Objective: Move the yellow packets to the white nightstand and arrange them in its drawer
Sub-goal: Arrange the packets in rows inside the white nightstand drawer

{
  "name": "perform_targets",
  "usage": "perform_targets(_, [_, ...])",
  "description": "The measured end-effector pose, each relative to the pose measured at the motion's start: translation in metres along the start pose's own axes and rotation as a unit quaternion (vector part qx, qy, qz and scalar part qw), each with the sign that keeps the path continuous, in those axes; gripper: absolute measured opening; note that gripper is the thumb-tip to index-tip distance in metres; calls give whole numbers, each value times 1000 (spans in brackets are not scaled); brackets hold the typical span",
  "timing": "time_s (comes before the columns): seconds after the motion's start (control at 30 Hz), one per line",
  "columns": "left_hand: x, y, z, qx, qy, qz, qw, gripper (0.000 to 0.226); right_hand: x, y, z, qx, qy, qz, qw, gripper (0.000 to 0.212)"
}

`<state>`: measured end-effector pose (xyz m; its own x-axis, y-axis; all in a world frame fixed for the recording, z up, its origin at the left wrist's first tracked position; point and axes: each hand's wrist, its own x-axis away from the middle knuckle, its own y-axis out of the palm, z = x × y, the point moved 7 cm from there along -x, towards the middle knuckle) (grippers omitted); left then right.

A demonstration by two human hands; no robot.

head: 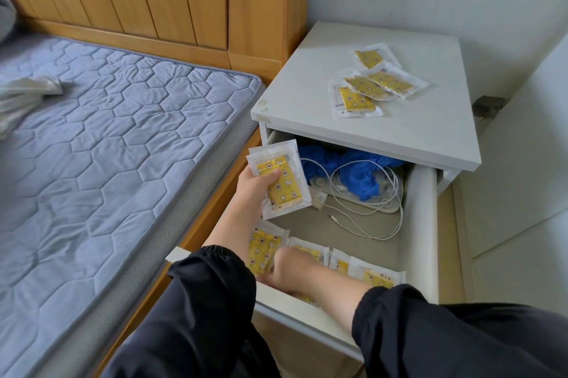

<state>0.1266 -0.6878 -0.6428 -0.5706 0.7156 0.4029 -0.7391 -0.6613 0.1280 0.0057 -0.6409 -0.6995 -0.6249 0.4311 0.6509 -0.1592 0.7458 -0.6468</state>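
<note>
Two black elastic-cuffed sleeves [430, 331] fill the near edge. From them both forearms reach into the pulled-out white drawer [422, 224] of the white laminate nightstand [307, 94].

The right hand [292, 268] crosses low into the drawer's front left corner, among the packets standing there. Its fingers are sunk behind them, so I cannot tell whether they grip anything. The left hand [253, 190] is raised over the drawer's left side. Its thumb and fingers pinch a yellow star-patterned packet [282, 184] sealed in clear plastic and hold it upright in the air, not yet set down.

The job looks roughly half done. A row of matching yellow packets [378, 276] stands on edge along the inside of the drawer front, one beside another; several are partly hidden by the arm, so an exact count is not possible. Four more loose yellow packets [368, 85] lie overlapping on the nightstand top, already moved but not yet arranged. The held one also has to join the row.

The back of the drawer holds a crumpled blue cloth [359, 174] and a tangled white cable [368, 224]. That leaves the front strip and the bare middle floor for the rest.
</note>
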Motion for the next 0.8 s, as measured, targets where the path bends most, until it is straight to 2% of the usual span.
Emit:
perform_targets(0.1, [1,1,0,0,-3,-5,1000,19,2,-4,6,-16,1,-24,1000,55])
perform_targets(0.2, [2,1,0,-6,2,-8,1000,19,7,-11,23,-48,42,-33,997,56])
perform_targets(0.23, [3,2,0,-11,7,-11,1000,21,7,-20,32,-78,51,0,996,53])
perform_targets(0.3, [4,4,1,-35,14,-22,999,22,12,-45,58,-177,61,115,976,43])
perform_targets(0.4, [7,15,-3,-132,16,-77,988,17,28,-88,98,-282,50,327,901,34])
perform_targets(0.47, [12,28,-10,-242,16,-146,959,16,38,-102,109,-344,11,384,857,21])
perform_targets(0.5, [15,35,-15,-292,12,-180,939,15,40,-105,111,-373,-14,381,846,14])
perform_targets(0.6, [25,49,-26,-377,1,-252,891,15,36,-102,110,-415,-67,319,849,22])
perform_targets(0.73, [27,52,-33,-403,-11,-270,874,15,32,-98,104,-386,-86,268,878,6])
perform_targets(0.8, [27,54,-34,-398,-14,-268,877,11,31,-100,106,-382,-74,278,878,10])
